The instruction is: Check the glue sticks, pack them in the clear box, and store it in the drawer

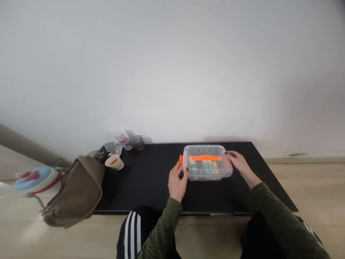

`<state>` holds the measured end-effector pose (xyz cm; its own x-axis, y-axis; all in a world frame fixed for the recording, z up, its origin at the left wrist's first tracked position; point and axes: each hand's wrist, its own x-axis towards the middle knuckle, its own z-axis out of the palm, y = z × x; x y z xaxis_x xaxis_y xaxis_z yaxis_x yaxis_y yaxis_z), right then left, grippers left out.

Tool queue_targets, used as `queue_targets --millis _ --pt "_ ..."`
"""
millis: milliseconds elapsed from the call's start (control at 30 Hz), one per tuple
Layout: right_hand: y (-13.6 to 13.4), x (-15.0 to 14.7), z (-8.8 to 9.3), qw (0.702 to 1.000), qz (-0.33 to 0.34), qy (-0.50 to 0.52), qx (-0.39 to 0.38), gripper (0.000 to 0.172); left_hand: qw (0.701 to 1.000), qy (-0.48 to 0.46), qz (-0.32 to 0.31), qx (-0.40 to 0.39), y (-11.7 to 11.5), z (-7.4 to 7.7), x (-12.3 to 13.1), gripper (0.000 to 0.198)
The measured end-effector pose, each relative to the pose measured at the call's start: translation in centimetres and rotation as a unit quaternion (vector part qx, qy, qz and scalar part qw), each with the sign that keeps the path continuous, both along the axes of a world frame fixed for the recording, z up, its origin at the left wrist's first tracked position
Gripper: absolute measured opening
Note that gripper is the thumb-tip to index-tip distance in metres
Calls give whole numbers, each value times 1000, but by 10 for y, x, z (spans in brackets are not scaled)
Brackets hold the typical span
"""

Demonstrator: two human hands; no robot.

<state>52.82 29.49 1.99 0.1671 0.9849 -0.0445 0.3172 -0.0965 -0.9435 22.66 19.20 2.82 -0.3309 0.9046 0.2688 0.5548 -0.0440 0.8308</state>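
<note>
A clear plastic box (207, 162) with an orange handle and orange side clasps rests on the low black table (151, 180). Small coloured items fill its inside. My left hand (176, 182) grips the box's left end, fingers curled by the orange clasp. At the box's right end, my right hand (240, 162) is wrapped over the other clasp. Both sleeves are green and striped.
A brown bag (78, 190) leans on the table's left end. Behind it stand a paper cup of orange liquid (114, 162), a dark glass (137, 142), a small white bottle (122, 139) and a phone (110, 146). A blue and red round object (33, 178) lies on the floor at left.
</note>
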Motion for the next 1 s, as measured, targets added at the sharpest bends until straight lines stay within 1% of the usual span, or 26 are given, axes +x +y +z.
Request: queue_targets --millis 100,200,267,300,367,433,467,500,567,633,667,733,867,1000 --pt "1 -2 -7 999 -23 33 -3 36 1000 4 6 -6 -5 3 1 26" --pt "1 -6 -11 997 -40 64 -26 39 999 -31 6 -17 -5 -2 1 22" --pt "-1 -9 -11 993 -53 92 -43 38 994 -99 16 -29 2 -5 1 21" --pt "-3 -11 -11 991 -61 110 -50 38 988 -149 28 -38 8 -6 1 25" --pt "-9 -15 -10 985 -64 151 -62 36 962 -258 52 -67 22 -6 0 36" --pt "-16 -19 -10 976 -24 202 -79 36 932 -342 61 -109 37 -3 -2 49" --pt "-20 -20 -10 970 -4 226 -85 35 918 -370 51 -133 43 -1 -3 54" --pt "-23 -22 -10 965 9 247 -90 34 906 -393 28 -155 48 1 -4 54" --pt "-27 -26 -10 958 3 272 -90 31 882 -435 -34 -180 54 3 -4 48" --pt "-29 -28 -10 960 -17 269 -76 31 864 -467 -79 -174 56 3 -3 40" --pt "-29 -29 -9 963 -20 259 -67 32 862 -473 -85 -163 57 3 -1 38" --pt "-28 -29 -7 972 -26 227 -49 35 875 -458 -69 -142 57 2 2 36" --pt "-26 -30 -2 990 -37 134 -24 44 916 -383 -31 -113 59 2 9 40" --pt "-25 -31 1 999 -6 30 9 44 940 -327 -30 -93 58 4 13 40"
